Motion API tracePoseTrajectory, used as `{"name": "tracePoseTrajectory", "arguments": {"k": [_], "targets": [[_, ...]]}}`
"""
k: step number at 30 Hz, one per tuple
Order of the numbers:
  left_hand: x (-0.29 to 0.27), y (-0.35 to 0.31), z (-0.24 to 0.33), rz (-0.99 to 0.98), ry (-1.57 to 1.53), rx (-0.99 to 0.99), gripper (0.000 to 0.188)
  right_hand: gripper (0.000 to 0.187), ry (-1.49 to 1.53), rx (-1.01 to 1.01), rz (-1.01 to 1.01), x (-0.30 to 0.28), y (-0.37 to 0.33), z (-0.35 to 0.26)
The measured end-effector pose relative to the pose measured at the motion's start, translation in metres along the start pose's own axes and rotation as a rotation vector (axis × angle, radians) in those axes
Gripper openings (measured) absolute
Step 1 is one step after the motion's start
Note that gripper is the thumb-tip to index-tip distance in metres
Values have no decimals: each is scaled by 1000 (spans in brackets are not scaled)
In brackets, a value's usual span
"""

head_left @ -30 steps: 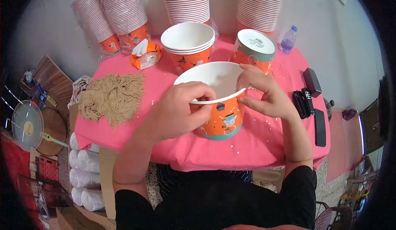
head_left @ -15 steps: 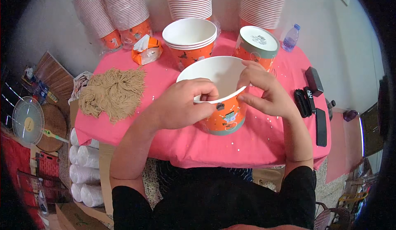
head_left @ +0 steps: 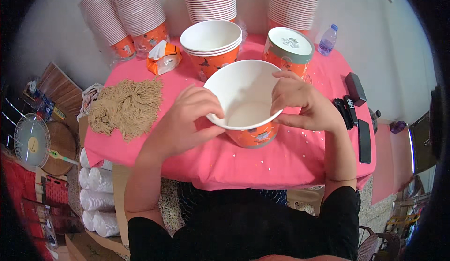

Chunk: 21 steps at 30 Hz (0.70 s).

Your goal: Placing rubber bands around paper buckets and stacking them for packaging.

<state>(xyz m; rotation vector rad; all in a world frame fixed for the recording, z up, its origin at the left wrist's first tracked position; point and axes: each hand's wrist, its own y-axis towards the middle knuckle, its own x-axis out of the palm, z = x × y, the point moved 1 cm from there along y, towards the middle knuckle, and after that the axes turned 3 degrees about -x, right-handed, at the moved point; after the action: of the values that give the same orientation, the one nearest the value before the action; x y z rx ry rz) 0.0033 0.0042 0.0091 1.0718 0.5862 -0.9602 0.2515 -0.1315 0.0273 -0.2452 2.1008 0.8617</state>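
A large orange paper bucket (head_left: 257, 137) with printed cartoon figures and a white inside stands in front of me, its mouth tipped somewhat toward me. My left hand (head_left: 187, 123) pinches the rim on the left, thumb outside and fingers over the edge. On the right side my right hand (head_left: 307, 102) grips the rim the same way, with its index finger raised along the inner wall. Inside, the white bottom shows and nothing lies on it. Just behind are a few nested buckets (head_left: 212, 62), mouth up, and an upside-down bucket (head_left: 288, 55).
Tall wrapped stacks of buckets (head_left: 208, 1) line the wall. On the pink tablecloth (head_left: 183, 167) lie a tan noodle-like bundle (head_left: 126, 106), an orange tissue pack (head_left: 164, 58), a small bottle (head_left: 327, 41) and black devices (head_left: 364, 141). A fan (head_left: 32, 141) stands left, beside wrapped white lids (head_left: 101, 179).
My left hand has moved from the front rim to the left side. The bucket has tilted toward me, showing more of its inside, while my right hand keeps to the right rim.
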Motion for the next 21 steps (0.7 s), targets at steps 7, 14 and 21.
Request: {"name": "tracePoseTrajectory", "arguments": {"k": [7,14,21], "targets": [[4,-24,-29,403,-534,-387,30,6,117,-111,-104,-2,4,-14],[-2,13,-39,18,-951,-612,34,5,225,-245,-185,8,6,-21],[-1,22,-49,-146,-991,-633,38,5,255,-223,-171,8,6,-16]]}}
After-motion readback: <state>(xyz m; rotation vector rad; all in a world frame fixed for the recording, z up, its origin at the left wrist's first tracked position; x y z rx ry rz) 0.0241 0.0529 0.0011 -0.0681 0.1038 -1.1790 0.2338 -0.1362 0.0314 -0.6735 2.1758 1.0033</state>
